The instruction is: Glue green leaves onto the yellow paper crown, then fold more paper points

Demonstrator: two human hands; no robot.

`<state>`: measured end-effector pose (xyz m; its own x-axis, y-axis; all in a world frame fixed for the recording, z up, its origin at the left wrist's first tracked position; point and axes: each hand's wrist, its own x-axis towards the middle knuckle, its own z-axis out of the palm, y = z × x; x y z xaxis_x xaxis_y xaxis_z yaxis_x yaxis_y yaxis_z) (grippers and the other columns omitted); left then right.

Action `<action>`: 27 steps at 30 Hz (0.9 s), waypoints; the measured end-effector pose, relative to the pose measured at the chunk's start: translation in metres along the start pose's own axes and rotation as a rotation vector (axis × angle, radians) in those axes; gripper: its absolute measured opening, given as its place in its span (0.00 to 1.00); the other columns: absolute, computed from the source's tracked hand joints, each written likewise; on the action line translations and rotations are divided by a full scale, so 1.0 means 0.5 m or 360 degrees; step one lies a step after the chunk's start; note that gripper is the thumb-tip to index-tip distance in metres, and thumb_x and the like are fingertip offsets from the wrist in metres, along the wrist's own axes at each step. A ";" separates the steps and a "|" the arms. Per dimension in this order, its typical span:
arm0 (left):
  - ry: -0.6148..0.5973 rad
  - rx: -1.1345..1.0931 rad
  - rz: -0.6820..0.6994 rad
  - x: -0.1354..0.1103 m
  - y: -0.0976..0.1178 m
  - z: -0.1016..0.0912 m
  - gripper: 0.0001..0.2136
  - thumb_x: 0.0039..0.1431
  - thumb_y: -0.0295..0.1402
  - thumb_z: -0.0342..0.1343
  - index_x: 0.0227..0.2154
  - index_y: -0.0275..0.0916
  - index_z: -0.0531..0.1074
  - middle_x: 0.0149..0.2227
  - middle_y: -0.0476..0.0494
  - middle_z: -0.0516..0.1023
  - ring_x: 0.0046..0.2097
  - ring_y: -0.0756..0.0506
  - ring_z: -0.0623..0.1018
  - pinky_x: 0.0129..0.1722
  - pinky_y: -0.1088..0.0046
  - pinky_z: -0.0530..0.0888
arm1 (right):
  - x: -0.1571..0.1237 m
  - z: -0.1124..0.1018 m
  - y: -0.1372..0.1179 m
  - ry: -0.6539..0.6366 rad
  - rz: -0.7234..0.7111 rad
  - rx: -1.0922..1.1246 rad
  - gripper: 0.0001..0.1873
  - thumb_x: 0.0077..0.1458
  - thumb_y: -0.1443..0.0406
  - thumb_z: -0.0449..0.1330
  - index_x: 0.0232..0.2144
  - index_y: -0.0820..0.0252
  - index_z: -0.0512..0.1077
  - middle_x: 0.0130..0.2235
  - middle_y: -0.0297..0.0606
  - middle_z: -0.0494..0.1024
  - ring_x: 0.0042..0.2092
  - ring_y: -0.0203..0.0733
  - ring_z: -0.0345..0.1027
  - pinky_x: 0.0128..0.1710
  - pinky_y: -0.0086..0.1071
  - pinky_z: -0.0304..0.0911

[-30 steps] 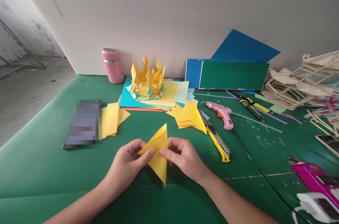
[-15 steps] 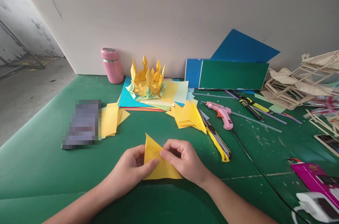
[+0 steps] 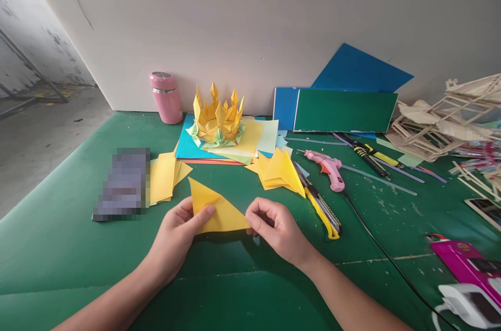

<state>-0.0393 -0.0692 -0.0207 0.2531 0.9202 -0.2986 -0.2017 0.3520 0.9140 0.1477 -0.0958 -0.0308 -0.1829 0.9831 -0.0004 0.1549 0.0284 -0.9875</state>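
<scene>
A folded yellow paper triangle (image 3: 214, 207) is held just above the green table mat (image 3: 58, 247). My left hand (image 3: 177, 236) pinches its left side, thumb on top. My right hand (image 3: 276, 229) pinches its right tip with curled fingers. Behind it lies a pile of folded yellow paper pieces (image 3: 278, 170). A stack of yellow paper sheets (image 3: 166, 175) lies to the left. A yellow origami crown (image 3: 217, 114) stands at the back on coloured sheets.
A pink flask (image 3: 166, 97) stands by the white wall. A yellow utility knife (image 3: 323, 209) and a pink glue gun (image 3: 329, 168) with a black cord lie right of my hands. Blue and green boards (image 3: 344, 109) lean at the back. Wooden stick models (image 3: 442, 122) crowd the right.
The yellow paper went from standing on end between both hands to lying flatter, then shifted up and left. Both hands followed it away from me.
</scene>
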 end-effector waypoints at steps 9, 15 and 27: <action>0.0291 -0.0132 0.0036 0.008 0.015 -0.004 0.19 0.37 0.39 0.69 0.35 0.36 0.78 0.32 0.42 0.82 0.33 0.41 0.80 0.34 0.69 0.77 | 0.001 -0.013 0.015 0.0122 -0.0297 -0.0515 0.14 0.62 0.59 0.45 0.25 0.55 0.58 0.22 0.29 0.58 0.25 0.35 0.52 0.25 0.30 0.50; 0.0026 -0.0007 -0.0033 0.004 0.010 -0.001 0.18 0.39 0.41 0.69 0.34 0.37 0.77 0.34 0.43 0.82 0.35 0.42 0.80 0.37 0.67 0.77 | 0.007 -0.018 0.021 0.0246 -0.0198 -0.0151 0.17 0.61 0.53 0.47 0.28 0.56 0.62 0.26 0.31 0.63 0.28 0.36 0.56 0.29 0.30 0.55; -0.0058 0.0202 -0.0011 -0.010 0.000 0.018 0.19 0.36 0.41 0.70 0.31 0.39 0.73 0.27 0.48 0.79 0.29 0.46 0.78 0.28 0.74 0.74 | -0.007 0.016 0.003 0.0001 -0.0095 -0.0089 0.15 0.56 0.56 0.56 0.23 0.59 0.63 0.23 0.30 0.62 0.26 0.32 0.54 0.24 0.26 0.53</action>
<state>-0.0321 -0.0752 -0.0166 0.2887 0.9102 -0.2970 -0.0790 0.3318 0.9400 0.1409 -0.1008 -0.0337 -0.1929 0.9795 0.0581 0.1980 0.0969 -0.9754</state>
